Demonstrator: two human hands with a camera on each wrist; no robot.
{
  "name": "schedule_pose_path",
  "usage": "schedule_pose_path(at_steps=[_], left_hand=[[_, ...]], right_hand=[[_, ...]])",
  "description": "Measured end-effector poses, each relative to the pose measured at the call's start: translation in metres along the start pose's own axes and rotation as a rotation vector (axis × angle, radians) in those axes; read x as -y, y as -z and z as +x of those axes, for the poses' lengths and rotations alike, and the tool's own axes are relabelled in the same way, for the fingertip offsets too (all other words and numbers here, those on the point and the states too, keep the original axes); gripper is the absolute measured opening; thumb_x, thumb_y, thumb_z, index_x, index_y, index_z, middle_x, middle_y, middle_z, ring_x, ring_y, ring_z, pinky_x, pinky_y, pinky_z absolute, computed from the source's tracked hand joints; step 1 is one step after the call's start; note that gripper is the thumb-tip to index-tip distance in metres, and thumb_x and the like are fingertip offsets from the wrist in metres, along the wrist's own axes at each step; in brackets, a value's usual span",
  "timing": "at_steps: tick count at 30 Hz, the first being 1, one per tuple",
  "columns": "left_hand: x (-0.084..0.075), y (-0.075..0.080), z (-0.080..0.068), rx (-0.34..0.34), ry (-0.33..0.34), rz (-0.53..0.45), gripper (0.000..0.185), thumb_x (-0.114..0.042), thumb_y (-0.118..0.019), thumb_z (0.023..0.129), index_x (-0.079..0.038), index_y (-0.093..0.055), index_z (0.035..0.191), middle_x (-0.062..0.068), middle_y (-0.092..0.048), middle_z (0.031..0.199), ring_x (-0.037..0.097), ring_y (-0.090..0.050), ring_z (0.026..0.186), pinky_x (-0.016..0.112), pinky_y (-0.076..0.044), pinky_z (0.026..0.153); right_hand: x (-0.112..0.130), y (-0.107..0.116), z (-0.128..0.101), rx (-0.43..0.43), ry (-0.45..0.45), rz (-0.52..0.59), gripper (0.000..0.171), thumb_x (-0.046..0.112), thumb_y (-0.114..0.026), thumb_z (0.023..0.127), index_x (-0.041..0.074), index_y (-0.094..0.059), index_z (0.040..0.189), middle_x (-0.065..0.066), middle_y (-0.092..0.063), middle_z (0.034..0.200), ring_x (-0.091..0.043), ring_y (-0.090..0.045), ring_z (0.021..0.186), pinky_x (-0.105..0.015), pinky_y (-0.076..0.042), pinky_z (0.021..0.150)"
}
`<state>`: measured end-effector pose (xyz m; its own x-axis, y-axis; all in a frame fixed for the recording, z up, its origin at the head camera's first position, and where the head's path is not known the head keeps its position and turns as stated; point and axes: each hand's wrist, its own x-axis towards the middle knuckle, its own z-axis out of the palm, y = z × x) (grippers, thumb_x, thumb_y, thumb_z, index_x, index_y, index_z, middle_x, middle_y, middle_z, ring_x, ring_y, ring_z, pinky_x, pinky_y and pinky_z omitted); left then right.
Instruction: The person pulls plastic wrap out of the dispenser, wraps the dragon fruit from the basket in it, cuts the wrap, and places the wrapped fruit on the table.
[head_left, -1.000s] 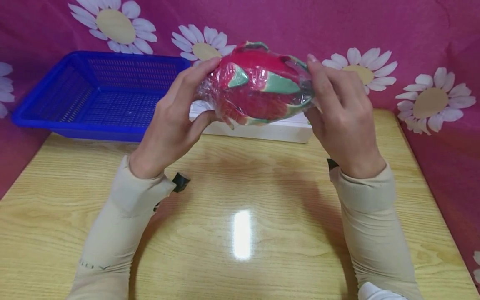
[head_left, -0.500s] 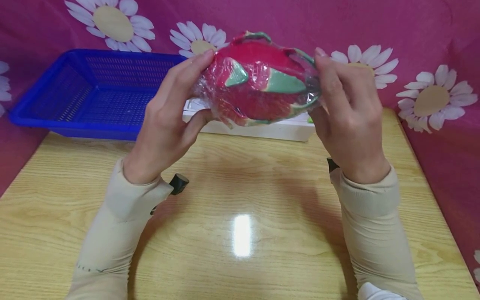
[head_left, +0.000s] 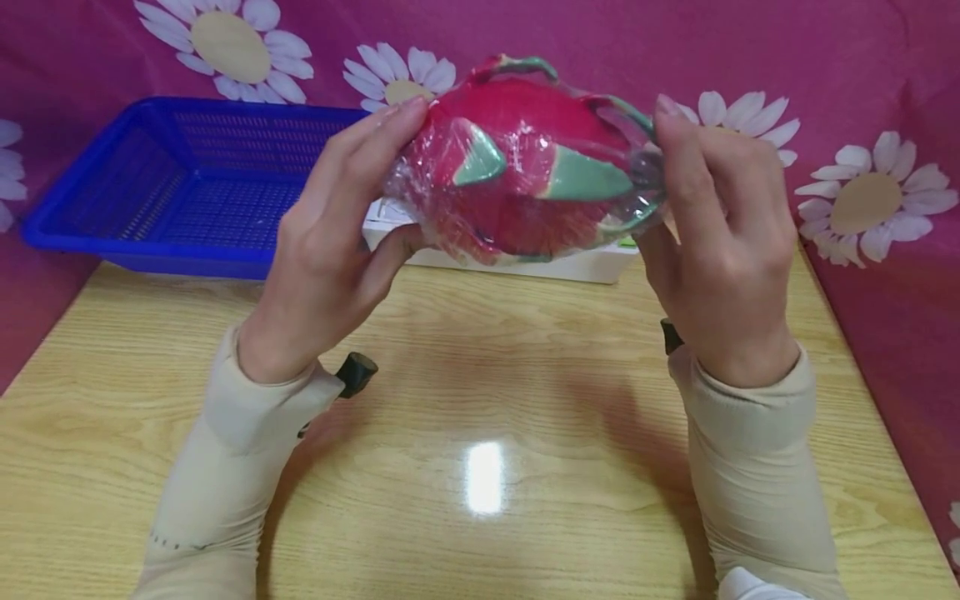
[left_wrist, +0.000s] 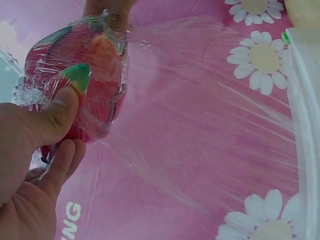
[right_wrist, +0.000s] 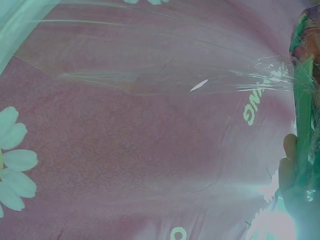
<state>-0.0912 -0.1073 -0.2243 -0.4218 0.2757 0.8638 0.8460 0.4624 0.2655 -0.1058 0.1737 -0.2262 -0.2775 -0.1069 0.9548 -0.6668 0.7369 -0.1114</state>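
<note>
A red dragon fruit [head_left: 525, 167] with green scales, wrapped in clear cling film, is held up between both hands in the head view. My left hand [head_left: 330, 233] grips its left end, fingers above and thumb below. At the other end, my right hand [head_left: 727, 242] pinches the green tips. The left wrist view shows my left thumb pressed on the fruit [left_wrist: 100, 85], while a sheet of film [left_wrist: 200, 115] stretches from it towards a white box [left_wrist: 306, 125]. Only the fruit's green edge [right_wrist: 303, 110] and a few fingers [right_wrist: 287, 172] appear in the right wrist view.
Behind my left hand stands a blue plastic basket [head_left: 187, 208]. The white box [head_left: 592, 267] lies on the wooden table [head_left: 480, 375] beneath the fruit, partly hidden by it. Pink flowered cloth [head_left: 600, 42] hangs behind and along the sides.
The fruit has come up and looks larger, closer to the head camera. My right hand has shifted right and my left hand slightly left. Both keep their hold.
</note>
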Motion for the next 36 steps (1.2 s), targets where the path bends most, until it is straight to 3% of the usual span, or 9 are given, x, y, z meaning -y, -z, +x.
schedule_pose_path(at_steps=[15,22,31,36], left_hand=[[-0.012,0.006,0.000,-0.043,-0.030,-0.034,0.065,-0.007,-0.076,0.090,-0.009,-0.049,0.149,0.022,-0.057,0.144,0.033,-0.055,0.140,0.041,-0.047,0.119],[-0.019,0.012,0.001,-0.030,-0.018,0.011,0.056,-0.011,-0.073,0.095,-0.006,-0.051,0.147,0.026,-0.049,0.150,0.031,-0.052,0.143,0.040,-0.048,0.119],[-0.025,0.016,0.000,-0.024,-0.023,0.002,0.062,-0.006,-0.078,0.089,-0.004,-0.052,0.146,0.023,-0.054,0.147,0.031,-0.055,0.141,0.041,-0.047,0.120],[-0.025,0.018,0.000,-0.017,-0.016,-0.011,0.066,-0.004,-0.081,0.085,-0.002,-0.054,0.145,0.024,-0.057,0.144,0.031,-0.057,0.139,0.040,-0.048,0.118]], right_hand=[[0.002,0.006,-0.002,-0.105,0.012,0.037,0.043,0.005,-0.080,0.088,0.020,-0.073,0.128,-0.015,-0.072,0.114,-0.041,-0.063,0.097,-0.042,-0.056,0.098],[0.006,0.010,-0.002,-0.143,0.019,0.038,0.047,0.001,-0.083,0.084,0.020,-0.074,0.125,-0.016,-0.072,0.111,-0.043,-0.060,0.091,-0.045,-0.053,0.089],[0.009,0.015,-0.003,-0.132,0.024,0.037,0.047,0.001,-0.086,0.080,0.016,-0.074,0.123,-0.016,-0.073,0.109,-0.043,-0.061,0.091,-0.046,-0.053,0.088],[0.010,0.020,-0.003,-0.082,0.021,0.042,0.045,0.006,-0.086,0.082,0.013,-0.074,0.124,-0.015,-0.074,0.111,-0.042,-0.063,0.092,-0.042,-0.056,0.092]])
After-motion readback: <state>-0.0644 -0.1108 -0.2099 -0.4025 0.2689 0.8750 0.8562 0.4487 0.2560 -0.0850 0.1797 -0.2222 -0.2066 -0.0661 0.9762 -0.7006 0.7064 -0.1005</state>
